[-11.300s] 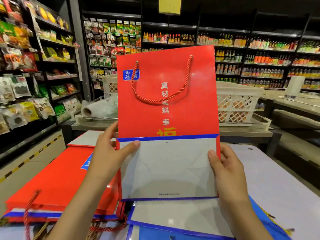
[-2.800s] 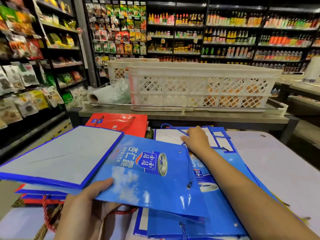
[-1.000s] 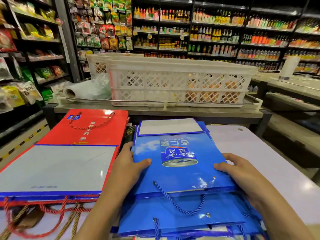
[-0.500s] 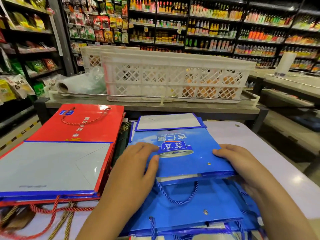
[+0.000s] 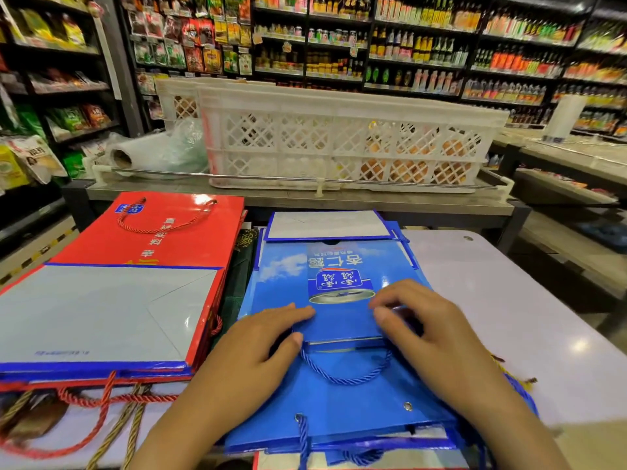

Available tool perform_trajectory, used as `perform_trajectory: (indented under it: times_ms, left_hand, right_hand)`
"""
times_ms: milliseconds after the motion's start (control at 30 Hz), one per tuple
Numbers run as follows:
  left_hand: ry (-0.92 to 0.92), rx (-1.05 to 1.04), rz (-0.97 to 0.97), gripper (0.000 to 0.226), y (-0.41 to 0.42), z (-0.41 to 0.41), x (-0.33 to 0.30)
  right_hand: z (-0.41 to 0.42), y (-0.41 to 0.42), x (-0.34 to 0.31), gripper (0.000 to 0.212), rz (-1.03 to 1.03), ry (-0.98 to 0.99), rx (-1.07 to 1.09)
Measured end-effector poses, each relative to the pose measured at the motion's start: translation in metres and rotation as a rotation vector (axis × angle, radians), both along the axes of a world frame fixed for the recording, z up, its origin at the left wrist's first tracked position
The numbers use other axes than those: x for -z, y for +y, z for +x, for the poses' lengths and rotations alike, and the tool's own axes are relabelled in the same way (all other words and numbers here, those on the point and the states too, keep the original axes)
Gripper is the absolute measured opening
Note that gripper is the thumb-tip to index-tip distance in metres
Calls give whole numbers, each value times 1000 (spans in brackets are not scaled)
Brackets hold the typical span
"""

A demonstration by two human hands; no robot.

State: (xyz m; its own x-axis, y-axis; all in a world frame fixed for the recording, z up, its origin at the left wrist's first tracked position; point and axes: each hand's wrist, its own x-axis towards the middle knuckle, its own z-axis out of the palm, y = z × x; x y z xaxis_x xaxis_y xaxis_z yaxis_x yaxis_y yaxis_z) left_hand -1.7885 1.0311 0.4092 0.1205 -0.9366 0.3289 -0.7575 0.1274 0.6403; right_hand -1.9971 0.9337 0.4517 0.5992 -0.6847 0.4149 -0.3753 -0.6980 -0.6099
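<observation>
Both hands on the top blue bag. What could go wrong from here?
1. The blue rope handle hangs loose between the left hand and right hand; it could snag a finger when the top blue bag moves.
2. The blue stack under it is glossy and staggered, so pulling might drag lower bags toward the near edge of the table.
3. The red stack sits close on the left; a wide swing could nudge it.
</observation>
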Motion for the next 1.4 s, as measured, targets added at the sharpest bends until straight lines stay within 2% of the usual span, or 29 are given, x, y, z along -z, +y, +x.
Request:
perform_trajectory:
  times_ms: [100,267,333,467,533,633,733,800,867,933,1033,1133,1233,1300,1400]
  left_hand:
    - [33,12,-46,48,-9,3,3]
    - [71,31,-159,36,-14,6,17]
    - [78,17,-183,36,-14,6,18]
    - [2,18,-242,41,-8,4,18]
    - [-131,17,-303,41,-5,2,17]
    - [-445,45,-377,45,-4,-4,12]
    - [-656,61,-438,45,-7,-9,10]
    - [-725,63,-508,38,-7,-12,8]
    - [-704,60,-548,31,-6,-13,8]
    - [-584,44,-532,32,-3,-10,9]
    - [-265,-5,-463,31,3,-8,8]
    - [102,-71,-472,24,5,-9,3]
    - [308,-112,-462,22,5,-9,1]
    - [256,-91,-447,20,7,-10,-3]
    - [-145,-43,-489,39,10,-9,-11]
  right_hand:
    - [6,3,14,19,-44,162,-130]
    - [-3,3,23,38,-41,263,-229]
    - [-2,2,26,36,-65,272,-251]
    - [-1,-1,30,18,-51,162,-235]
    - [-2,0,29,10,-20,85,-240]
    - [-3,4,25,11,47,-25,-240]
    - [-4,6,25,24,-38,-86,-210]
    - [-2,7,25,23,-84,-74,-221]
    - [0,7,23,21,-120,-48,-231]
    - [0,7,20,25,-134,-31,-233]
    - [-1,7,16,30,-148,48,-206]
    - [-1,5,13,15,-252,110,-173]
    - [-1,7,7,19,-234,51,-154]
    - [0,9,3,23,-215,-4,-157]
    - [3,11,-2,23,-260,-23,-163]
